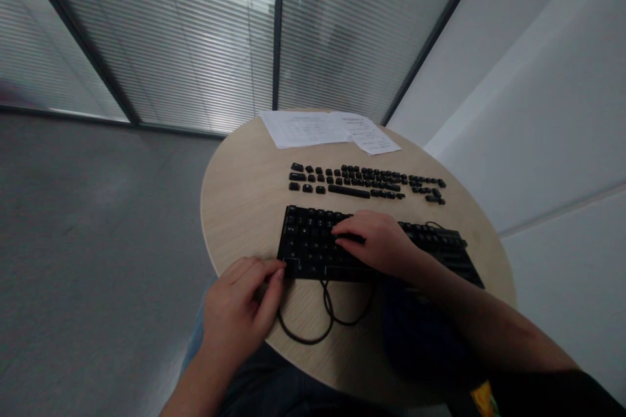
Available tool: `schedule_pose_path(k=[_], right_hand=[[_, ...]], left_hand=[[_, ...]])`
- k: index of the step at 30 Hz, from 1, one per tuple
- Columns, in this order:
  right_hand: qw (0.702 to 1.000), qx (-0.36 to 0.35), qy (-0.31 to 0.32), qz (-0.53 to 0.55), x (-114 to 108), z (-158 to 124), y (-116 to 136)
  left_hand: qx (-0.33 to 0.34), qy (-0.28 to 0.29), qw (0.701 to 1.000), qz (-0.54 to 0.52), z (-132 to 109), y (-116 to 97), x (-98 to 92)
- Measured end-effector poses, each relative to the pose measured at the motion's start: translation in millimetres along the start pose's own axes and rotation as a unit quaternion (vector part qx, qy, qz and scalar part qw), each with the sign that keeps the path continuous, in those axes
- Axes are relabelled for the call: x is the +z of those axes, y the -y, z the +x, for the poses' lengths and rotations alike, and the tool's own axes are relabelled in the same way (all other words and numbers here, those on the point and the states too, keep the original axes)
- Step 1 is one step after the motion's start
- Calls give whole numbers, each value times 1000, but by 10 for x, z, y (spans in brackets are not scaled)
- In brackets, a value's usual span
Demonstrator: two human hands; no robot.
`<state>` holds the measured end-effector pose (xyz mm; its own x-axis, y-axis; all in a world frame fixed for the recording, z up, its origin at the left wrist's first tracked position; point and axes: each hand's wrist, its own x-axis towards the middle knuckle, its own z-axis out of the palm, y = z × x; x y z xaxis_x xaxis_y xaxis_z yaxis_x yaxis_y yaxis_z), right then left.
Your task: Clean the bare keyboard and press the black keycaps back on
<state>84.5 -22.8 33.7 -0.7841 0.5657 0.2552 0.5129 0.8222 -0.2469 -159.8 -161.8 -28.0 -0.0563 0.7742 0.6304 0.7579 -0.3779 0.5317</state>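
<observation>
A black keyboard lies on a round light-wood table. My left hand rests at the keyboard's near left corner, its fingers curled and its fingertips touching that corner. My right hand lies over the middle of the keyboard, fingers bent together and pressing on the keys; whether it pinches a keycap is hidden. Beyond the keyboard, several loose black keycaps are laid out in rows, including a long space bar. The keyboard's black cable loops on the table near my body.
Two printed paper sheets lie at the table's far edge. Glass partitions with blinds stand behind the table, a white wall to the right, grey floor to the left. A dark blue object sits at the near right edge.
</observation>
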Motion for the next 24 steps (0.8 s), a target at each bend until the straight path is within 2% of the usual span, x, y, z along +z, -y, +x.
schedule_pose_path(k=[14, 19, 24], right_hand=[[998, -40, -50, -7, 95, 28, -26], [995, -101, -20, -17, 54, 45, -51], [993, -109, -10, -39, 0, 37, -88]], left_hand=[[3, -5, 1000, -1, 2, -7, -6], [5, -3, 1000, -1, 3, -5, 0], [5, 1, 1000, -1, -15, 7, 9]])
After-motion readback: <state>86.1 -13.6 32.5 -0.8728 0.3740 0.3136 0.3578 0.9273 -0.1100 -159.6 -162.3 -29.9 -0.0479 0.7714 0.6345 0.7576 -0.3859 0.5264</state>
